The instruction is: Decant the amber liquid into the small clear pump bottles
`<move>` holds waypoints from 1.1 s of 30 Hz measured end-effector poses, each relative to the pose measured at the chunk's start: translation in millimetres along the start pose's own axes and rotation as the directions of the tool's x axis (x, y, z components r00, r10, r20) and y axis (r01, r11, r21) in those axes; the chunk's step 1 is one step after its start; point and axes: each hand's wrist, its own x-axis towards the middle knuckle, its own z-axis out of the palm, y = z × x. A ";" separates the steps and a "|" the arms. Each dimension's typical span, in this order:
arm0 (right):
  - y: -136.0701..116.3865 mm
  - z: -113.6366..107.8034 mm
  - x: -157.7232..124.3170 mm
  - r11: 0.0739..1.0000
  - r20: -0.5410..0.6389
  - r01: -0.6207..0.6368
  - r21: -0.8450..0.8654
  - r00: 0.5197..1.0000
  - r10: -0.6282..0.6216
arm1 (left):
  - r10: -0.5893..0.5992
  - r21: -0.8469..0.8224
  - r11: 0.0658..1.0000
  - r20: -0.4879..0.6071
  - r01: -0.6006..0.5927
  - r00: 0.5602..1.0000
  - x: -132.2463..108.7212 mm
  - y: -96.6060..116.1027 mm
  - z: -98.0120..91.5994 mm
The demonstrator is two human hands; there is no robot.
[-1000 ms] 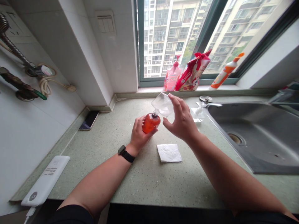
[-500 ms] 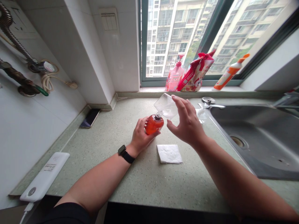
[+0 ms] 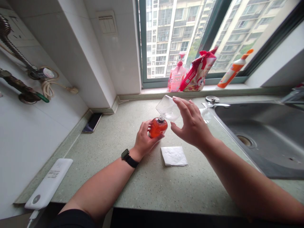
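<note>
Head view: above the counter's (image 3: 147,190) near edge, looking forward and down.
Faces: the window (image 3: 180,31).
Nearness: close.

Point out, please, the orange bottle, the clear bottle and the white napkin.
orange bottle (image 3: 157,128), head view, on its orange-filled body.
clear bottle (image 3: 167,107), head view, on its transparent side wall.
white napkin (image 3: 174,155), head view, on its middle.

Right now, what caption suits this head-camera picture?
Left hand steadies an orange-filled bottle while right hand tips a clear bottle onto its neck.
</note>
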 end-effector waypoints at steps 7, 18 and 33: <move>-1.0 -2.0 0.4 1.000 0.028 -0.018 0.004 0.999 0.017 | -0.010 -0.014 1.000 0.004 0.010 1.000 0.2 -0.6 0.3; -0.1 -7.3 1.7 1.000 0.047 0.008 0.003 0.999 -0.009 | -0.019 -0.034 0.999 0.014 0.020 1.000 -0.5 -5.5 2.6; -0.5 -10.6 2.0 1.000 0.070 0.017 -0.002 0.997 -0.016 | -0.029 -0.066 0.997 0.029 0.031 0.999 0.5 -5.2 2.1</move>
